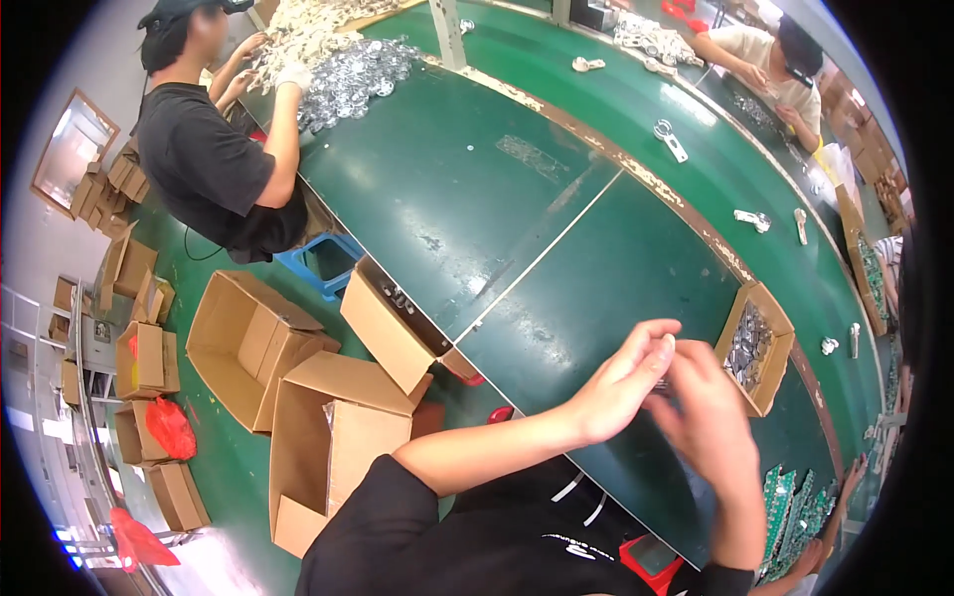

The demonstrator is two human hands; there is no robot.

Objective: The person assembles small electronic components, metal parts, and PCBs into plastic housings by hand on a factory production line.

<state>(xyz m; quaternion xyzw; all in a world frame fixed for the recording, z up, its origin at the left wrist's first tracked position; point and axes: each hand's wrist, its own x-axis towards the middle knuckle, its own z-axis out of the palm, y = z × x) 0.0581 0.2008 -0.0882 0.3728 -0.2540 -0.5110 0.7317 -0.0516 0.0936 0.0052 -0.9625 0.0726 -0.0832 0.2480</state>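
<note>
My left hand [624, 389] is raised over the near part of the green table [556, 348], its thumb and fingers pressed together. Close against it, my right hand [708, 412] curls its fingers inward and is slightly blurred. A small dark bit shows between the two hands, but they hide most of it and I cannot make out its kind. Just beyond my right hand stands an open cardboard box [780, 363] filled with small metallic parts [747, 343].
A conveyor belt [715, 199] carries white-and-silver parts [670, 141]. Green circuit boards [790, 521] lie at the near right. Left of the table stand open cartons [338, 437] and a blue stool [323, 263]. One co-worker [214, 149] handles piled parts [358, 79]; another [765, 74] works opposite.
</note>
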